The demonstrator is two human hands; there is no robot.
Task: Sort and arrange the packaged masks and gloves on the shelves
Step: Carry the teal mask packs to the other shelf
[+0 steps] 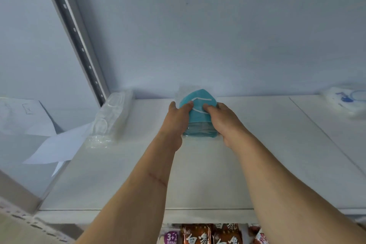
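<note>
A clear plastic pack of teal masks (198,114) stands at the back of the white top shelf (138,174), close to the wall. My left hand (176,121) holds its left side with the thumb on top. My right hand (225,123) grips its right side, thumb pressed on the pack's face. A clear pack of transparent gloves (111,119) lies at the shelf's left end. A white pack with blue print (348,102) sits at the far right of the shelf.
A perforated metal upright (75,31) rises at the left. Loose white paper sheets (53,146) lie left of the glove pack. Red snack packets (213,233) show on the shelf below. A seam (324,134) splits the shelf top on the right.
</note>
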